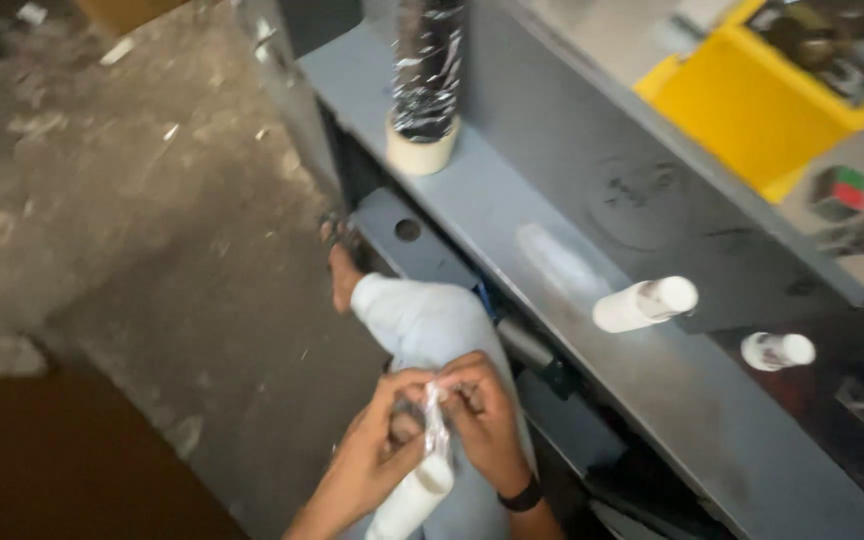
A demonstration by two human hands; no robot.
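Both hands work together low in the head view, over the person's lap. The left hand [377,455] is clenched around one white plastic cylindrical tube [414,495], which slants down toward the bottom edge; its fingers wrap the tube's upper end. The right hand [487,415], with a black band at the wrist, pinches a crumpled strip of clear shiny film [436,420] that stands up from the tube's top, thumb and fingertips closed on it. The person's knee in pale blue trousers [422,320] lies just behind the hands, a bare foot beyond it on the concrete floor [152,250]. On the long grey metal bench [572,300] to the right lie two more white tubes: one [644,303] on its side near the middle, one [777,351] further right at a darker recess. One roll of shiny black-and-silver film on a cream cardboard core [425,90] stands upright at the bench's far end. One yellow plastic bin [752,100] sits at top right, with a small red-and-green square item [845,190] just below it; its kind cannot be made out
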